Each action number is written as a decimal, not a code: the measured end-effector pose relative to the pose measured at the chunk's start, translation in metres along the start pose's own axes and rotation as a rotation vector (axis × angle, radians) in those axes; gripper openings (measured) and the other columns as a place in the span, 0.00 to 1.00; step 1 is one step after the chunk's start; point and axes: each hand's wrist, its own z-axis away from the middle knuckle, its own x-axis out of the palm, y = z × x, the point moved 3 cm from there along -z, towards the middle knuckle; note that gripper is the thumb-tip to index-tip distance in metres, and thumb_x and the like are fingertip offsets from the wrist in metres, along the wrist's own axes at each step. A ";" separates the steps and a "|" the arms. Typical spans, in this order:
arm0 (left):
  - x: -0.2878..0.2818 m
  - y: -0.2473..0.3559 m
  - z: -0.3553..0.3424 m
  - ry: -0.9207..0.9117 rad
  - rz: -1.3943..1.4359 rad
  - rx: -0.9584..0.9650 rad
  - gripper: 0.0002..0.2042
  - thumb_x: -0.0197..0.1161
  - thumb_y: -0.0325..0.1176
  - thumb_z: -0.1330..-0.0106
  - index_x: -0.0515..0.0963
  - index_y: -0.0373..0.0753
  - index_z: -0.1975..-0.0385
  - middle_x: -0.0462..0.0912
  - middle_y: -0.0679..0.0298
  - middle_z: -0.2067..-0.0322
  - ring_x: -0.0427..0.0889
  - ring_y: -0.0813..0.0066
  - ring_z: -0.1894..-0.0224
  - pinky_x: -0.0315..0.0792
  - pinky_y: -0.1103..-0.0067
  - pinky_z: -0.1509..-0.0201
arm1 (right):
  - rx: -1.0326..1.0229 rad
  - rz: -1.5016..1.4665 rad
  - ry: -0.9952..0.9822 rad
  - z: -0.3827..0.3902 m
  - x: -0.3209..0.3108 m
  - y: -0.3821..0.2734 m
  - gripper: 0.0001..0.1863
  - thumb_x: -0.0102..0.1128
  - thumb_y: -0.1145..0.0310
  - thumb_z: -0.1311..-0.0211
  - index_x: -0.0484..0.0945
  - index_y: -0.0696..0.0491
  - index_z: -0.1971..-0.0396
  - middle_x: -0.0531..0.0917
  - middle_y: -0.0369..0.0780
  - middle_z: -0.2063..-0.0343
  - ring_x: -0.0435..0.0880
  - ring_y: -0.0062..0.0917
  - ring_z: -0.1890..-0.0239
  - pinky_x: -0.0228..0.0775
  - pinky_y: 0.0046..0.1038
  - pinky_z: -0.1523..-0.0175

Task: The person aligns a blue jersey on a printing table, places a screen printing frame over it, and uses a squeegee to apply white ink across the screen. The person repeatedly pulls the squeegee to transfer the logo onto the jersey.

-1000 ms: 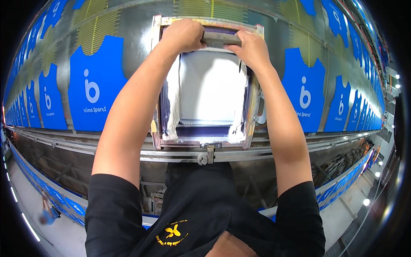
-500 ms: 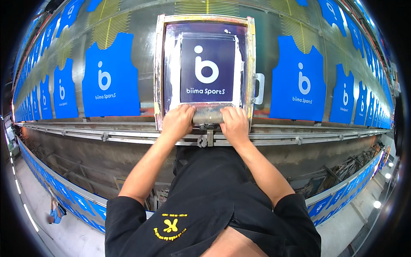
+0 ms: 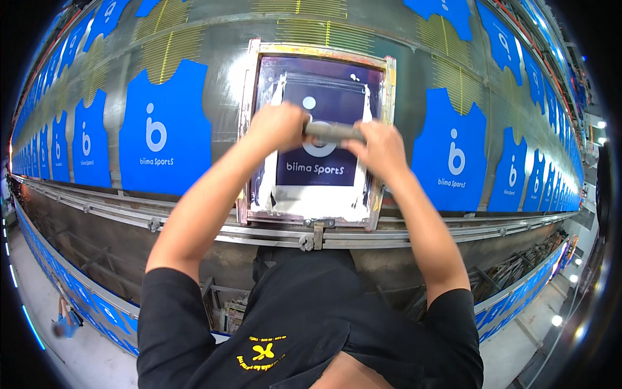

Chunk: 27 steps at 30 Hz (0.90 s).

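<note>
A squeegee [image 3: 334,131] with a grey-brown grip lies crosswise over the middle of a screen-printing frame [image 3: 389,84]. My left hand [image 3: 280,124] is closed around its left end, and my right hand [image 3: 382,148] grips the right end. Whether its blade touches the mesh I cannot tell. Under it, the dark purple mesh [image 3: 295,176] bears a white round logo and lettering, partly hidden by the squeegee and my fingers. White ink [image 3: 317,194] lies in a band along the near end of the mesh, with streaks up both sides.
Blue sleeveless shirt panels with white logos lie on the long table, the nearest being a left panel [image 3: 165,126] and a right panel [image 3: 448,152]. A metal rail [image 3: 194,222] with clamps runs along the near edge. Another person [image 3: 67,323] stands far off at lower left.
Both hands have carried the squeegee from the frame's near end away from me to its middle. The white ink band at the near end is now uncovered. The view has shifted slightly.
</note>
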 end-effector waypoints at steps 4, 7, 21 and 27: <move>-0.047 -0.039 -0.088 0.122 -0.048 0.002 0.23 0.75 0.60 0.41 0.90 0.45 0.63 0.91 0.59 0.69 0.92 0.55 0.61 0.85 0.61 0.54 | 0.166 -0.004 -0.059 -0.105 -0.005 0.048 0.25 0.79 0.49 0.43 0.85 0.55 0.58 0.88 0.48 0.60 0.87 0.48 0.55 0.79 0.46 0.50; -0.045 -0.050 -0.105 0.206 -0.052 0.019 0.26 0.76 0.64 0.44 0.89 0.44 0.64 0.89 0.58 0.73 0.90 0.54 0.64 0.82 0.61 0.58 | 0.235 -0.091 -0.026 -0.123 0.007 0.058 0.23 0.81 0.54 0.45 0.85 0.57 0.61 0.87 0.48 0.62 0.86 0.48 0.56 0.78 0.44 0.50; 0.054 0.023 0.072 0.030 0.101 0.019 0.21 0.79 0.56 0.45 0.86 0.43 0.72 0.87 0.59 0.74 0.90 0.57 0.68 0.83 0.61 0.64 | 0.100 -0.164 -0.102 0.075 0.038 -0.027 0.22 0.84 0.56 0.49 0.83 0.54 0.62 0.86 0.44 0.63 0.85 0.41 0.57 0.74 0.42 0.50; -0.033 -0.038 -0.073 0.078 0.018 -0.027 0.23 0.77 0.60 0.44 0.91 0.46 0.64 0.91 0.56 0.70 0.92 0.54 0.63 0.85 0.61 0.56 | 0.097 0.005 -0.041 -0.087 0.001 0.039 0.28 0.81 0.47 0.46 0.85 0.58 0.61 0.88 0.48 0.64 0.87 0.48 0.59 0.79 0.43 0.52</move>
